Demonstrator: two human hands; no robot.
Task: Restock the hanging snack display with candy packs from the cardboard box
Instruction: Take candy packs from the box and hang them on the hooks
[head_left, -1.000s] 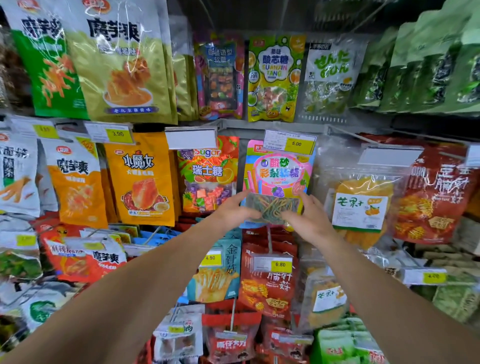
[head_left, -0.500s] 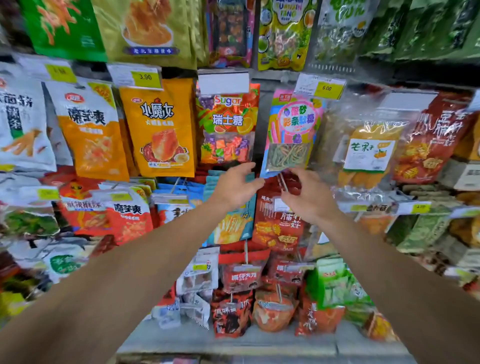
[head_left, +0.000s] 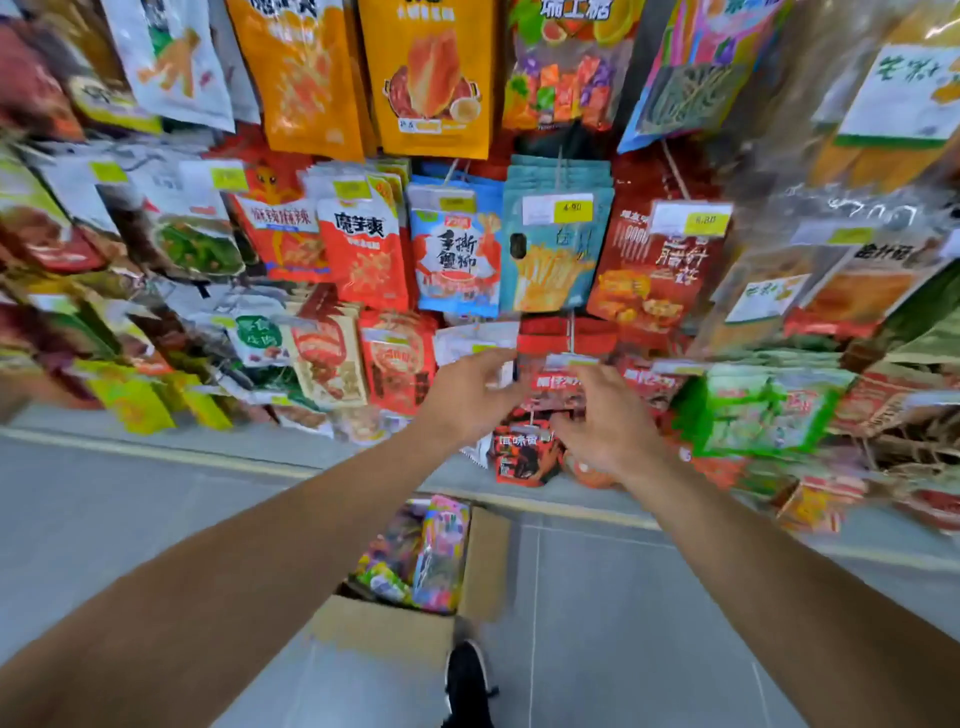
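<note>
Head view: the left hand (head_left: 470, 400) and the right hand (head_left: 605, 421) reach forward side by side with bare forearms, both empty, fingers spread and loosely bent, holding nothing. They hang in front of the lower rows of the hanging snack display (head_left: 571, 332), close to a row of red snack packs (head_left: 561, 384) on a peg with a small price tag, though motion blur keeps it unclear whether any fingertip touches a pack. Above the hands hang a teal pack showing pale mushroom strips (head_left: 553, 254) with a yellow 4.90 tag, a blue and white crab-stick pack (head_left: 457, 260) to its left, and a dark red pack (head_left: 654, 265) tagged 6.80 to its right. Higher still are orange pouches (head_left: 428, 78) and a clear candy pack with bright wrapped sweets (head_left: 566, 78). Below the hands, on the grey tiled floor (head_left: 597, 597) at the foot of the display, stands the open cardboard box (head_left: 395, 629), with colourful candy packs (head_left: 441, 551) standing upright inside. A black shoe (head_left: 467, 686) is just beside the box's near corner.
</note>
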